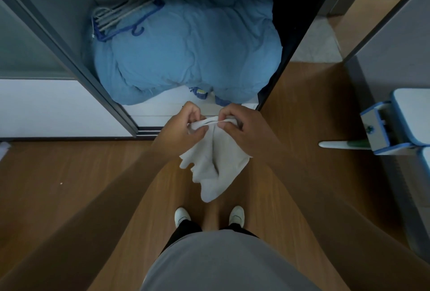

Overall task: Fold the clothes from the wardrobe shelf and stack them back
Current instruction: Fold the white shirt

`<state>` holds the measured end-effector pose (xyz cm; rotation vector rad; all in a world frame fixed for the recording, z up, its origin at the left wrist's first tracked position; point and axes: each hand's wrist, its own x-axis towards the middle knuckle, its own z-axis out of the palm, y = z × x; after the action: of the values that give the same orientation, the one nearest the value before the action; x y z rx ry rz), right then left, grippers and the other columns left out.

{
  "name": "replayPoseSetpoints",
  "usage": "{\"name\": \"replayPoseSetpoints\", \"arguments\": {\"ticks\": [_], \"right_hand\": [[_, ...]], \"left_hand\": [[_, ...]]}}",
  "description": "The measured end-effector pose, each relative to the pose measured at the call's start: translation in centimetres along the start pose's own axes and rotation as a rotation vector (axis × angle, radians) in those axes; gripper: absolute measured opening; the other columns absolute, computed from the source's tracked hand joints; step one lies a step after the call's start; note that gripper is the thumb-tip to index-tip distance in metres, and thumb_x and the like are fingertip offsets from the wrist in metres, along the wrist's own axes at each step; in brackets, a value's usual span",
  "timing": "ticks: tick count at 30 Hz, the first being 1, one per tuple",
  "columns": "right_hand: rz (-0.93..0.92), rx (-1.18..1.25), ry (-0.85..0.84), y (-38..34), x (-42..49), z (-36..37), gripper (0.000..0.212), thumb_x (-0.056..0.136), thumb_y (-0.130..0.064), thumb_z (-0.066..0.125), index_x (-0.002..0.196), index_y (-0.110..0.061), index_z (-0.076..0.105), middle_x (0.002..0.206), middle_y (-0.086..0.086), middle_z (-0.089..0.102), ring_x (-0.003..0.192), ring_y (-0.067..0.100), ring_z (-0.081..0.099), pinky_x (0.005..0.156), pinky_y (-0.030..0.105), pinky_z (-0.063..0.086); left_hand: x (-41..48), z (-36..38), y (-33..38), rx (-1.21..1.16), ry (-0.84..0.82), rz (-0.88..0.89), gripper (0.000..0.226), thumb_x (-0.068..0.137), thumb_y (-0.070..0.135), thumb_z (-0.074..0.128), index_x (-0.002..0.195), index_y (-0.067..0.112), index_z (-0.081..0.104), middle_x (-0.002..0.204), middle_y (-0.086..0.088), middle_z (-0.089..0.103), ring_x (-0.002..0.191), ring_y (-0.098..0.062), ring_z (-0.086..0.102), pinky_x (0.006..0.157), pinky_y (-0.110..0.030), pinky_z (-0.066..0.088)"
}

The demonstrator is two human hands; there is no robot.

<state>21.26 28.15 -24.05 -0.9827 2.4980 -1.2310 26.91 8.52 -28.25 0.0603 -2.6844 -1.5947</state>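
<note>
A small white garment (215, 162) hangs in the air in front of me, above the wooden floor. My left hand (183, 125) pinches its top edge on the left. My right hand (242, 125) pinches the same edge on the right, close to the left hand. The cloth droops below both hands in loose folds. Just beyond my hands is the open wardrobe, whose white shelf (158, 110) holds a bulky blue quilt (193, 53).
Blue and grey hangers (121, 16) lie on the quilt at the back left. The sliding door frame (69, 58) runs along the left. A blue and white stool or bin (395, 123) stands at the right. My feet (209, 217) are on the floor below.
</note>
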Motion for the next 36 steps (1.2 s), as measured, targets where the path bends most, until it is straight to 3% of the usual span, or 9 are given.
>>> {"name": "replayPoseSetpoints", "arguments": {"ticks": [3,6,10,16,20,23,27,33,36], "right_hand": [[-0.026,-0.035,0.008,-0.2,0.3,0.0,0.011,0.097,-0.011,0.061,0.1,-0.004,0.069,0.093,0.007,0.069,0.086,0.012,0.06,0.077,0.019,0.045],[-0.022,-0.049,0.04,-0.5,0.4,-0.1,0.012,0.097,-0.01,0.06,0.101,-0.004,0.07,0.094,0.006,0.069,0.088,0.012,0.06,0.079,0.015,0.043],[0.009,-0.053,0.05,-0.9,0.8,0.0,0.012,0.098,-0.012,0.058,0.1,-0.005,0.068,0.094,0.005,0.068,0.089,0.012,0.059,0.079,0.011,0.041],[0.04,-0.085,-0.015,-1.2,1.5,0.5,0.015,0.1,-0.013,0.057,0.101,-0.004,0.068,0.089,-0.003,0.062,0.084,0.009,0.055,0.072,0.004,0.036],[0.044,-0.089,-0.027,-1.0,1.4,0.7,0.014,0.099,-0.012,0.057,0.101,-0.004,0.069,0.092,0.005,0.068,0.086,0.014,0.058,0.077,0.019,0.041],[0.045,-0.091,-0.04,-0.9,1.3,0.7,0.014,0.099,-0.012,0.057,0.102,-0.005,0.069,0.094,0.008,0.069,0.087,0.016,0.059,0.078,0.023,0.043],[0.046,-0.072,-0.071,-1.0,0.9,0.6,0.014,0.1,-0.012,0.055,0.102,-0.004,0.067,0.096,0.008,0.068,0.087,0.011,0.055,0.075,0.005,0.035],[0.03,-0.046,-0.089,-1.1,0.3,0.4,0.015,0.1,-0.012,0.054,0.104,-0.004,0.067,0.094,0.0,0.064,0.086,0.009,0.054,0.074,0.003,0.036],[0.032,-0.015,-0.083,-1.2,0.2,0.1,0.015,0.1,-0.012,0.054,0.105,-0.006,0.067,0.093,-0.005,0.062,0.08,0.004,0.054,0.073,0.003,0.037]], "left_hand": [[-0.7,0.4,-1.9,0.086,0.052,-0.046,0.031,0.094,0.023,0.063,0.087,0.044,0.042,0.094,0.008,0.063,0.086,-0.014,0.063,0.065,-0.033,0.055],[-1.3,1.0,-2.8,0.097,0.062,-0.047,0.025,0.096,0.029,0.062,0.089,0.048,0.047,0.097,0.025,0.059,0.092,0.001,0.061,0.065,-0.011,0.05],[-1.6,1.5,-2.7,0.065,0.134,0.009,0.006,0.092,0.047,0.053,0.096,0.048,0.049,0.101,0.041,0.054,0.1,0.014,0.053,0.067,0.0,0.045],[-1.5,1.8,-1.1,-0.014,0.187,0.039,0.014,0.096,0.031,0.058,0.103,0.041,0.053,0.107,0.021,0.061,0.101,0.004,0.056,0.076,-0.017,0.052],[-1.0,1.8,0.3,-0.007,0.192,0.14,0.016,0.094,0.015,0.058,0.107,0.022,0.064,0.111,0.005,0.063,0.098,0.015,0.053,0.081,-0.001,0.041],[-0.9,1.5,0.4,0.102,0.158,0.223,0.022,0.086,0.009,0.059,0.104,0.003,0.07,0.106,-0.001,0.065,0.099,0.003,0.054,0.086,-0.001,0.037],[-0.6,1.0,-0.6,0.352,0.04,0.26,0.023,0.081,0.008,0.058,0.093,-0.003,0.075,0.1,-0.017,0.073,0.095,-0.03,0.065,0.087,-0.033,0.051],[-1.3,1.6,-4.8,0.441,-0.12,-0.012,0.038,0.078,0.032,0.052,0.091,0.003,0.072,0.089,-0.013,0.069,0.084,-0.028,0.063,0.077,-0.037,0.054],[-1.9,1.7,-7.5,0.432,-0.092,-0.189,0.024,0.082,0.025,0.064,0.093,0.007,0.074,0.089,-0.005,0.067,0.08,-0.021,0.062,0.072,-0.03,0.052]]}}
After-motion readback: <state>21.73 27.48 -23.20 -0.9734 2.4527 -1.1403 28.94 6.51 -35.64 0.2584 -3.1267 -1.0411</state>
